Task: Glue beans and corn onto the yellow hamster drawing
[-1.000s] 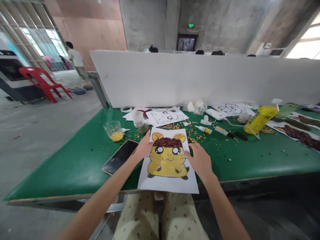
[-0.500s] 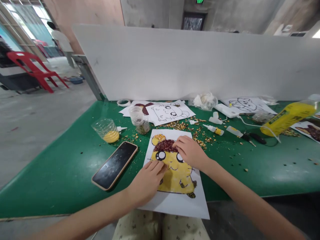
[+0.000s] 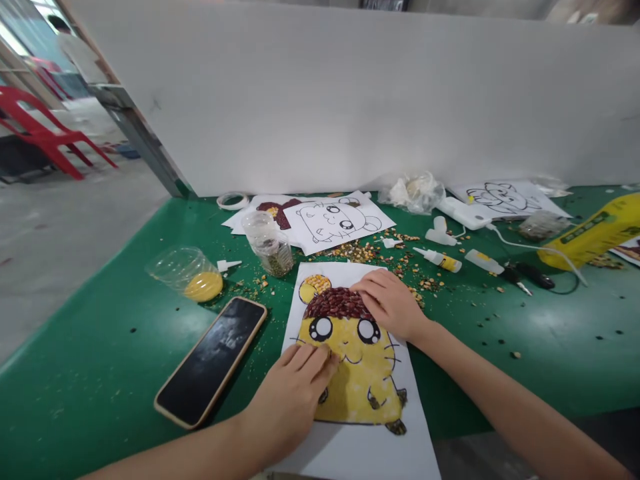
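Note:
A paper sheet [image 3: 370, 447] with a hamster picture [image 3: 357, 363] lies on the green table [image 3: 90, 373] in front of me; its body is filled with yellow grains and its head top with dark red beans. My left hand [image 3: 293, 400] lies flat on the picture's left side, fingers together and stretched out. My right hand [image 3: 387, 303] rests on the picture's upper right, over the hamster's right ear, fingers curled down onto the beans. Neither hand visibly holds anything.
A black phone [image 3: 213, 360] lies left of the sheet. Behind it are a tipped plastic cup with yellow grains [image 3: 193, 277], a small jar [image 3: 270, 247], outline drawings [image 3: 333, 223], glue bottles [image 3: 440, 259], scattered grains, a yellow bottle [image 3: 593, 230] and a white partition [image 3: 350, 100].
The view has tilted down and closer to the table. My left hand came from the sheet's top left edge onto the picture's left side; my right hand moved from the right edge to the upper right ear.

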A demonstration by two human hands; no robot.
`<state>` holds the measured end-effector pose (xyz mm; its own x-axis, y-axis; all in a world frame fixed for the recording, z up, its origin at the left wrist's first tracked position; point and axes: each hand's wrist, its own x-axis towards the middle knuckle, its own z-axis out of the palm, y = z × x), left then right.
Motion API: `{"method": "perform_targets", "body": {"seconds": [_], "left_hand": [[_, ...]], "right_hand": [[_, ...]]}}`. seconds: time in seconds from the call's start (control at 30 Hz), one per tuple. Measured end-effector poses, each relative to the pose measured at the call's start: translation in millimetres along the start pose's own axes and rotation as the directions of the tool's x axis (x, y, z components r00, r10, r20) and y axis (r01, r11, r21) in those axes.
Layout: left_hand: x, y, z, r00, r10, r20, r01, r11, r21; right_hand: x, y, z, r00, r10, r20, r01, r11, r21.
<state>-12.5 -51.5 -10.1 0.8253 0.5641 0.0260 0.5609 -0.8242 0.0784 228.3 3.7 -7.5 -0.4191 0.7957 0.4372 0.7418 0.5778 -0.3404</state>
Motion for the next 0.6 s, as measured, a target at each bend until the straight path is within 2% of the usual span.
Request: {"method": "perform_targets", "body": {"seconds": [0.17,0.37,0.6], "left_hand": [[2.2,-4.0,2.6,1.000,0.022,-0.010,-0.022,0.999,-0.031],[2.1,-21.6,9.1,0.991,0.096,-0.093,-0.115,0.966,-0.233],[3.2,-23.9,5.2,0.977,0.131,-0.167,-0.173,0.949,-0.264]], "right_hand": [[-2.0,-4.6,1.4,0.999,-0.043,0.013,0.042,0.998,0.051],[-4.8,-8.0,4.4,0.979,-0.158,0.126,0.150,0.986,0.074],[-6.9,-15.4,2.6,0.932,-0.244,0.268,0.223,0.969,0.107]]}}
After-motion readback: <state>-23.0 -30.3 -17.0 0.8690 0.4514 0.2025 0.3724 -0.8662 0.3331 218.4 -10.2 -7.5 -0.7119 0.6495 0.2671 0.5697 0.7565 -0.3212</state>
